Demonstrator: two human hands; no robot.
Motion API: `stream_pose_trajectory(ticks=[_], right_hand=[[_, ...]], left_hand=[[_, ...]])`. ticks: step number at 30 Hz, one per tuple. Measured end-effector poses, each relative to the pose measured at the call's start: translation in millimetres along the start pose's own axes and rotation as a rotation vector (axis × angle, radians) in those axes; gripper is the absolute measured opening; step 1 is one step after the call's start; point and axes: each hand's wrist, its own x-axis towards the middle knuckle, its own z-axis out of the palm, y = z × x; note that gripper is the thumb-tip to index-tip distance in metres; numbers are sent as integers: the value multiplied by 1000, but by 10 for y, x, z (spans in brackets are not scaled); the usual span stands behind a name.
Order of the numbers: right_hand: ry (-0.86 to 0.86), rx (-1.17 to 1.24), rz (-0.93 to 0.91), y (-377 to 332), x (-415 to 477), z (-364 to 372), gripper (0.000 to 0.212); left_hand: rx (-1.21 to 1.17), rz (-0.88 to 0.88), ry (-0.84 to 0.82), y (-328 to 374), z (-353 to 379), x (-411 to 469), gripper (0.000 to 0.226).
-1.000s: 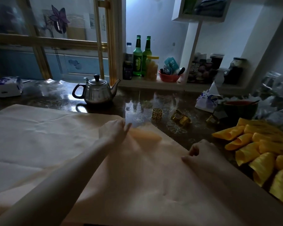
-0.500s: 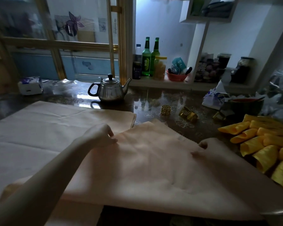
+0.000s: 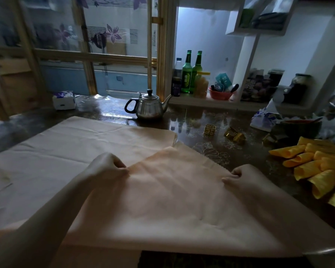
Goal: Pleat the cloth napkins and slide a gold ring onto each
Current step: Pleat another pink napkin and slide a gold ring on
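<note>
A pale peach cloth napkin [image 3: 174, 206] lies spread in front of me on the dark table, its far corner pointing away. My left hand [image 3: 106, 165] pinches its left edge and my right hand [image 3: 242, 176] pinches its right edge. Beneath it to the left lies a stack of more flat napkins [image 3: 70, 149]. One gold ring [image 3: 209, 129] stands upright beyond the napkin's corner, and two more gold rings [image 3: 234, 134] lie to its right. Several pleated yellow napkins [image 3: 317, 167] are piled at the right.
A steel teapot [image 3: 149, 109] stands behind the napkins. A tissue pack [image 3: 64, 100] sits at the far left. Green bottles [image 3: 191, 72], jars and a red bowl [image 3: 219, 95] fill the shelf at the back. A dark bowl [image 3: 300, 128] and crumpled wrappers lie at the right.
My left hand drew back from the napkin's far corner to its left edge and now pinches it. My right hand took hold of the right edge. The view shifted left.
</note>
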Motion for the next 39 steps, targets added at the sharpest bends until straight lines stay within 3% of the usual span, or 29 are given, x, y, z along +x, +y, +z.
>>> stream_pose_trajectory(ticks=[5, 9, 14, 19, 33, 36, 39], right_hand=[[44, 9, 9, 35, -59, 33, 20], [44, -9, -3, 40, -41, 6, 22], [3, -58, -24, 41, -18, -39, 18], [96, -83, 6, 73, -52, -9, 9], [136, -205, 16, 72, -3, 58, 18], [245, -241, 13, 47, -60, 106, 19], [313, -378, -81, -73, -191, 169, 36]], left_hand=[[-39, 19, 47, 31, 18, -113, 17], [-25, -37, 105, 89, 46, -125, 30], [99, -68, 181, 127, 117, -101, 42], [175, -50, 256, 171, 181, -108, 43], [309, -75, 342, 231, 272, -93, 57], [253, -25, 396, 239, 279, -119, 54], [225, 145, 429, 193, 266, -224, 48]])
